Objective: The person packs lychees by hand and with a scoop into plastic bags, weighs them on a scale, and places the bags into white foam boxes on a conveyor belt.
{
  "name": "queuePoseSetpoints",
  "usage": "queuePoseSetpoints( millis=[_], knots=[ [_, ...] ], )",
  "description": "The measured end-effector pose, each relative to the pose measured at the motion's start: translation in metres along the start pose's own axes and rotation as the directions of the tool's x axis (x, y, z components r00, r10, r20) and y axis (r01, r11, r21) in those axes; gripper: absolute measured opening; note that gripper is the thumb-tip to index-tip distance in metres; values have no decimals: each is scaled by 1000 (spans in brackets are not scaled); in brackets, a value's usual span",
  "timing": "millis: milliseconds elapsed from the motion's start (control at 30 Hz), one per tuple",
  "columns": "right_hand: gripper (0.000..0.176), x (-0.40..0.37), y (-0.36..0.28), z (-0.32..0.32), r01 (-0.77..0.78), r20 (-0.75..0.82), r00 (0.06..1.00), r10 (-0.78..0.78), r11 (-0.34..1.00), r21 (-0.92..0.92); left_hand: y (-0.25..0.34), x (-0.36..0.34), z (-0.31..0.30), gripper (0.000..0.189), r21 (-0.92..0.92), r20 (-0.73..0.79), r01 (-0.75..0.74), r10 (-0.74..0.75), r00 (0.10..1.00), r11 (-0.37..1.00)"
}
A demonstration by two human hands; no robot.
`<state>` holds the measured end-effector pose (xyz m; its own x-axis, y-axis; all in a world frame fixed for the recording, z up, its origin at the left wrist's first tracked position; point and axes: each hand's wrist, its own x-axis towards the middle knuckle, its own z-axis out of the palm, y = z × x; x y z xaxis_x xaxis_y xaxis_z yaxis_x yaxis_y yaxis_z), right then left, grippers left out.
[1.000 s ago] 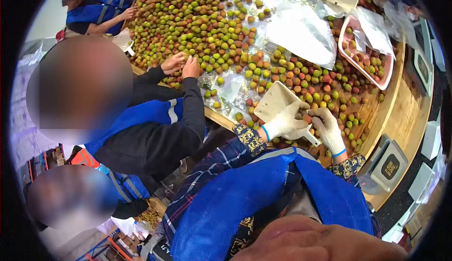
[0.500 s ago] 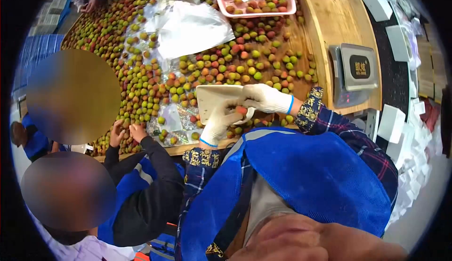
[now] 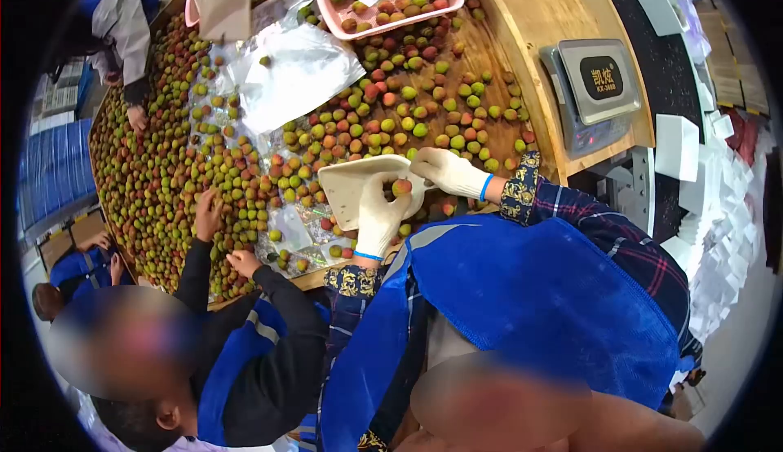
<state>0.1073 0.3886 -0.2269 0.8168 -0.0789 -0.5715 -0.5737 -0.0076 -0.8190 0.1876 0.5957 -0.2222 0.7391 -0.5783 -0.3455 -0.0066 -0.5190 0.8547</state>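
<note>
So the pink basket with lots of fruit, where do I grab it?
I'd grip the rim at both short ends, one hand coming from the left and one from the right. The pink basket is long with raised sides, and the round fruit lies loose inside, so tipping it could spill some.

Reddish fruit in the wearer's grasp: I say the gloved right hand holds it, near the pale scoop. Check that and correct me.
Wrong hand. The head view shows the reddish fruit held in the left hand, not the right hand. The rest stands: the holding hand is gloved, and the fruit is near the pale scoop.
</note>
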Motion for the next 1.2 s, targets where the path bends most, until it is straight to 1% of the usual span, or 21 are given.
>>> queuePoseSetpoints(
  millis=[33, 100, 133, 167, 200, 233, 300, 367, 433, 467, 533, 567, 600, 767, 800, 833, 900, 967, 1100, 1167, 1200],
  knots=[
    [33, 0, 4, -3, 3, -11, 1000, -3, 1000, 7, 0, 4, -1, 44, 6, 8, -8, 8, 1000, 1000],
    [33, -1, 17, -10, 92, -168, 975, -149, 948, -304, 1, 18, -4, 43, -134, -53, 94, -102, 993, 987],
    [32, 4, 35, -16, 259, -71, 940, -333, 835, -484, 3, 30, -5, 41, -284, -23, 157, -170, 985, 946],
    [32, 3, 36, -15, 262, -73, 939, -336, 836, -481, 20, 47, -9, 43, -362, -25, 189, -212, 977, 913],
    [34, 0, 38, -11, 242, -160, 916, -369, 824, -512, 38, 67, -13, 41, -368, -67, 33, -62, 996, 929],
    [36, -1, 38, -8, 221, -239, 885, -400, 812, -541, 49, 98, -17, 41, -244, -99, -39, 15, 995, 969],
    [43, -4, 36, -9, 194, -193, 923, -333, 836, -513, 103, 131, -19, 59, -446, -139, -118, 62, 988, 887],
    [53, 0, 20, -10, 31, -76, 993, -94, 808, -589, 156, 151, -25, 87, -546, -145, -231, 180, 973, 805],
    [57, -4, 7, -10, 28, -25, 998, -55, 788, -615, 135, 157, -10, 90, -324, -256, -326, 249, 934, 888],
    [58, 3, 34, -11, 98, 10, 993, -121, 752, -651, 125, 161, -2, 91, -202, -309, -353, 282, 908, 914],
    [61, 7, 57, -10, 151, 53, 986, -160, 700, -697, 102, 136, 11, 81, -325, -199, -143, 81, 977, 935],
    [63, 5, 50, -10, 141, 67, 989, -134, 689, -711, 81, 122, 21, 76, -283, -249, -177, 107, 963, 943],
    [65, 9, 49, -7, 51, 71, 997, -2, 711, -701, 57, 109, 28, 70, -212, -281, -164, 101, 954, 963],
    [68, 7, 71, -7, 163, 196, 980, -15, 624, -764, -11, 50, -5, 57, -405, -327, -13, -131, 936, 914],
    [65, 7, 65, -6, 138, 216, 975, 48, 632, -762, -28, 48, -22, 52, -64, -466, 18, -46, 883, 998],
    [62, 7, 58, -4, 113, 236, 965, 112, 636, -763, -68, 56, -30, 48, 28, -638, -128, 116, 761, 991],
    [51, 11, 68, 0, 127, 231, 966, 120, 558, -820, -87, 63, -78, 37, -68, -742, 0, -50, 668, 998],
    [34, 15, 72, 1, 138, 273, 949, 159, 568, -812, -121, 71, -135, 40, 330, -781, 68, 232, 580, 942],
    [39, 15, 62, 0, 120, 316, 920, 233, 599, -791, -162, 81, -214, 65, 299, -853, 544, -35, 520, 784],
    [39, 6, 25, -1, -164, 224, 892, 392, 744, -648, -188, 82, -225, 66, 253, -849, 566, -101, 519, 785],
    [43, 9, 29, -7, -43, 278, 918, 281, 771, -636, -200, 85, -218, 63, 297, -841, 591, -88, 535, 750]
  ],
)
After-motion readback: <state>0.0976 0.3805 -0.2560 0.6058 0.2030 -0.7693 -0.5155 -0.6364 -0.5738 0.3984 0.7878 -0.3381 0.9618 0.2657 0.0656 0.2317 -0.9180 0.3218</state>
